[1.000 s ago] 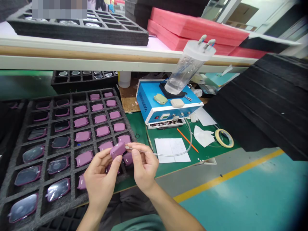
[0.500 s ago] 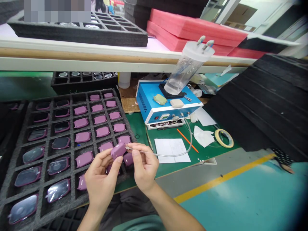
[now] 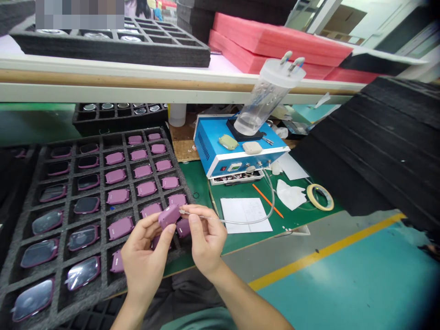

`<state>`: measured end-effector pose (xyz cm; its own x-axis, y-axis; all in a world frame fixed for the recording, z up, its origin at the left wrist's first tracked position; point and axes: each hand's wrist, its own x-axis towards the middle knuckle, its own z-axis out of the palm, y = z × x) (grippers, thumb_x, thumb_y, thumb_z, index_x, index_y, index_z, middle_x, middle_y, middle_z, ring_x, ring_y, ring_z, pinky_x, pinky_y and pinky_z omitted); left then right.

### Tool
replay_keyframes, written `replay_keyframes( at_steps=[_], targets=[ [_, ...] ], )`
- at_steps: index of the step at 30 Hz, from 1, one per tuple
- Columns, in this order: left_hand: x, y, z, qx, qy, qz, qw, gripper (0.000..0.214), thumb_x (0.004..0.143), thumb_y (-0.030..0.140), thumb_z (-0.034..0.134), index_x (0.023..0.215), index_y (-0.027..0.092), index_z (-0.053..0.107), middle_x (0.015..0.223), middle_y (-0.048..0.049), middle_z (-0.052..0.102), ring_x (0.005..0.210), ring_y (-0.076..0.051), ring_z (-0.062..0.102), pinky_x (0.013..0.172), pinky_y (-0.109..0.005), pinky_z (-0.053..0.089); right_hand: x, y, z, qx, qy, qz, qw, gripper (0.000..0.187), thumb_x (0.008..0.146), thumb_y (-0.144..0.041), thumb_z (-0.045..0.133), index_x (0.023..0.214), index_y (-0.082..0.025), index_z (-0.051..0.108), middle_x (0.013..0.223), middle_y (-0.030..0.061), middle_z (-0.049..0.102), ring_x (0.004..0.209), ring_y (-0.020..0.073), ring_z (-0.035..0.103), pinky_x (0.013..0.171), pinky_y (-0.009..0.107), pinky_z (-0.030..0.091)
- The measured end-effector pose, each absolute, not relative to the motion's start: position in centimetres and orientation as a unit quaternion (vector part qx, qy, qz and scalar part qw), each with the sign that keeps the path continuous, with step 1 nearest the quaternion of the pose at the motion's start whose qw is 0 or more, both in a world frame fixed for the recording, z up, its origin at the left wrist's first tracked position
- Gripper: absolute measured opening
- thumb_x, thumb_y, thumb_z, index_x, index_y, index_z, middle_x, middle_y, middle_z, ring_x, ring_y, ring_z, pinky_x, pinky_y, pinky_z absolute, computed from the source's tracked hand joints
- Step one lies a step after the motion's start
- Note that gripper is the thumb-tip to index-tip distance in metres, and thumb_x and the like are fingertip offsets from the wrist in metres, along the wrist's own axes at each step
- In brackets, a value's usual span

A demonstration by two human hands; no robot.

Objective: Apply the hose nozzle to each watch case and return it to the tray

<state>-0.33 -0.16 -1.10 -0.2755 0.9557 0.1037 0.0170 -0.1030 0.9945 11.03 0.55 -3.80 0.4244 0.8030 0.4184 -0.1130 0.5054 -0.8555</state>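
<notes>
Head view, left hand [image 3: 144, 256] holding purple case [image 3: 169, 216], right [image 3: 206, 240] pinching tube [image 3: 240, 223]

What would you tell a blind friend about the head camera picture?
The left hand holds a small purple case over a black foam tray of more purple cases, while the right hand touches a thin clear tube to it. The tube runs to a blue box with a clear jar.

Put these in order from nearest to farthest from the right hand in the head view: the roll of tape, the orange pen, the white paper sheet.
From the right hand:
1. White paper sheet, just right of the hand, on the green mat.
2. Orange pen, beyond the sheet's upper right.
3. Roll of tape, farthest right on the mat.
</notes>
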Motion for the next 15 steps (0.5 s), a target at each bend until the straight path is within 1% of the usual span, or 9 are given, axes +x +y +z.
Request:
replay_keyframes(
  at_steps=[3, 9, 15],
  targets=[
    [-0.40, -0.20, -1.11, 0.455, 0.543, 0.586, 0.394, 0.034, 0.079, 0.032, 0.090, 0.105, 0.017, 0.076, 0.099, -0.0083, 0.085, 0.086, -0.017, 0.083, 0.081, -0.017, 0.064, 11.00, 0.51, -3.85, -0.389, -0.438, 0.309, 0.749, 0.018, 0.104, -0.019, 0.062, 0.111, -0.027, 0.076, 0.108, 0.0045, 0.081, 0.101, 0.0157, 0.080, 0.090, 0.029, 0.068],
    [-0.36, -0.20, -0.95, 0.462, 0.554, 0.576, 0.384, 0.036, 0.080, 0.037, 0.090, 0.104, 0.015, 0.076, 0.098, -0.0105, 0.085, 0.085, -0.021, 0.083, 0.080, -0.024, 0.067, 11.01, 0.48, -3.84, -0.394, -0.439, 0.305, 0.748, 0.016, 0.103, -0.019, 0.062, 0.110, -0.025, 0.076, 0.107, 0.0060, 0.081, 0.101, 0.0173, 0.080, 0.089, 0.031, 0.069],
    [-0.33, -0.19, -0.92, 0.462, 0.555, 0.576, 0.383, 0.035, 0.080, 0.036, 0.090, 0.105, 0.016, 0.076, 0.098, -0.0097, 0.085, 0.085, -0.020, 0.083, 0.081, -0.022, 0.066, 10.99, 0.53, -3.71, -0.405, -0.441, 0.297, 0.744, 0.015, 0.103, -0.021, 0.062, 0.108, -0.025, 0.075, 0.106, 0.0065, 0.081, 0.099, 0.0179, 0.080, 0.088, 0.033, 0.070]
  ],
)
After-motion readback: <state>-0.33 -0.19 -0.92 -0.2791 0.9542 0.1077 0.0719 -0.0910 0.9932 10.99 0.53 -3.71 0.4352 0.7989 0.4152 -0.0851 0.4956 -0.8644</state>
